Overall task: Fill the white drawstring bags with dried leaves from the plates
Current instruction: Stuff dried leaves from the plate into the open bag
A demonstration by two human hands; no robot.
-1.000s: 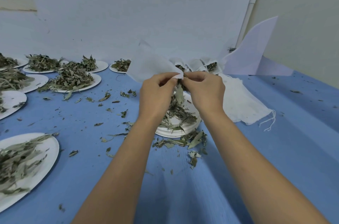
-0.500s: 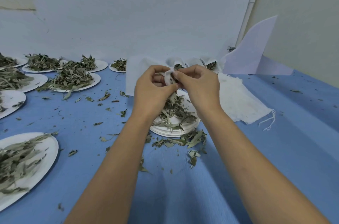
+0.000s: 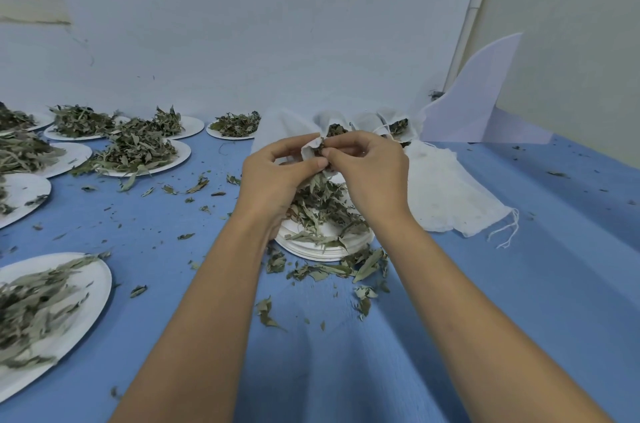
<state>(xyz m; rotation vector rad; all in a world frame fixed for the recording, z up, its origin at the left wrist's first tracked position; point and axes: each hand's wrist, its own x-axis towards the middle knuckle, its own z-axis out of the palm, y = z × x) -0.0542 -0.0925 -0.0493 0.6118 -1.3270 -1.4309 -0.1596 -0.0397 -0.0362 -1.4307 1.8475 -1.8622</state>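
My left hand (image 3: 277,176) and my right hand (image 3: 370,173) meet above a stack of white plates (image 3: 322,246) that carries dried leaves (image 3: 318,208). Between them is the mouth of a white drawstring bag (image 3: 310,147); my left hand grips its rim and the bag's body drapes behind that hand. My right hand pinches leaves at the bag's opening. Several filled white bags (image 3: 394,123) stand at the back, leaves showing at their tops. A pile of flat white bags (image 3: 446,194) lies to the right of the plates.
Several white plates heaped with dried leaves (image 3: 135,154) fill the left side, one (image 3: 52,311) near the front left edge. Loose leaves (image 3: 349,270) litter the blue cloth. A white foam board (image 3: 474,97) leans against the back right wall.
The bag, held stretched up and leftward a second ago, has dropped and bunched between my hands. My right hand now pinches leaves at its mouth.
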